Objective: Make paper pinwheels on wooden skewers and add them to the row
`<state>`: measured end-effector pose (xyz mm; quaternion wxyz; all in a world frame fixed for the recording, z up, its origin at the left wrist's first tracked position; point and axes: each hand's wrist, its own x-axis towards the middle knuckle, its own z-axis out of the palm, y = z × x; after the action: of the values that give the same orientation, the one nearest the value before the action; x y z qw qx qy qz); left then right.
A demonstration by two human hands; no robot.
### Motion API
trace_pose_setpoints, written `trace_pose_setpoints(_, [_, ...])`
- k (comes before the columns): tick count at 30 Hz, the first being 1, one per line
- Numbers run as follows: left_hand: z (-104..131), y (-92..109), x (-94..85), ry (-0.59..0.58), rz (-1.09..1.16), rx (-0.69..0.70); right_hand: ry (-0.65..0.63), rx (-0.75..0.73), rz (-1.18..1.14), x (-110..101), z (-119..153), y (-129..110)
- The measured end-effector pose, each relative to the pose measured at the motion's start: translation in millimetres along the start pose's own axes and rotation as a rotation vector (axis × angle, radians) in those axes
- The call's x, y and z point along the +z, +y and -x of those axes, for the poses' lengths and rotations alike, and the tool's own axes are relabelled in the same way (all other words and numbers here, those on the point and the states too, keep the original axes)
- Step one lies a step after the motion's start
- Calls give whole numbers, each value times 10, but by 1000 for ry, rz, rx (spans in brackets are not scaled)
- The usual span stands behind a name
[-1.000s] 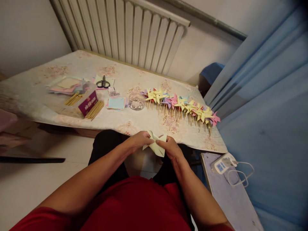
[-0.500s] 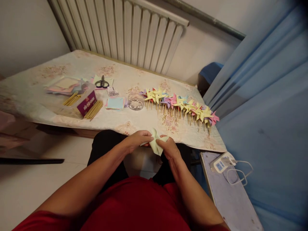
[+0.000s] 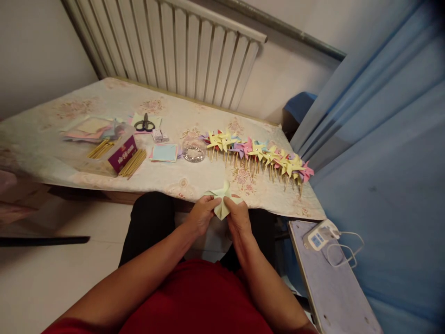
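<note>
A pale yellow-green paper pinwheel head [image 3: 222, 209] is pinched between my two hands just over the table's front edge. My left hand [image 3: 203, 212] grips its left side, thumb near the centre. From the right, my right hand [image 3: 239, 214] holds it with the thumb pressed by the middle, where the curled blades meet. No stick shows on this pinwheel. Beyond my hands, finished paper pinwheels [image 3: 257, 150] on sticks lie in a long row. A clear round dish [image 3: 193, 153] with small shiny pieces sits to their left.
On the flowered tablecloth [image 3: 167, 178] are a paper stack [image 3: 164, 153], a small box [image 3: 160, 135], scissors [image 3: 144, 123], a bundle of sticks [image 3: 132, 163] and a clear bin with a purple label [image 3: 122, 155]. A side board [image 3: 327, 269] at right holds a white plug device [image 3: 319, 237] and cable.
Both hands have turned the paper pinwheel head a little and drawn closer together, with thumbs nearer its centre. The view has shifted slightly.
</note>
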<state>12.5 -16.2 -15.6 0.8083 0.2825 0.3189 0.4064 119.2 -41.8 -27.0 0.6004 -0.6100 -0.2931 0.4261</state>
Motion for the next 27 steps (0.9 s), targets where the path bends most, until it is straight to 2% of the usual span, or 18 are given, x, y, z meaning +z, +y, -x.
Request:
trace_pose_setpoints(5, [-22, -27, 48, 30, -13, 24, -5, 3, 22, 7, 32, 4])
trace_pose_setpoints(12, [-24, -23, 55, 60, -86, 46, -3, -8, -68, 3, 29, 18])
trace_pose_setpoints(15, [-30, 5, 35, 63, -82, 57, 112, -79, -48, -90, 56, -10])
trace_pose_setpoints(19, [-39, 43, 7, 81, -80, 66, 336, -366, 206, -269, 187, 8])
trace_pose_setpoints(21, [-33, 58, 9, 71, -83, 71, 295, -537, 337, -333, 272, 45])
trace_pose_setpoints(23, [-18, 69, 24, 65, -90, 75, 165, -653, 426, -363, 340, 82])
trace_pose_setpoints(25, [3, 81, 51, 61, -93, 71, 44, -704, 474, -359, 376, 105])
trace_pose_setpoints(27, [24, 94, 79, 49, -88, 65, -15, -713, 488, -333, 381, 107])
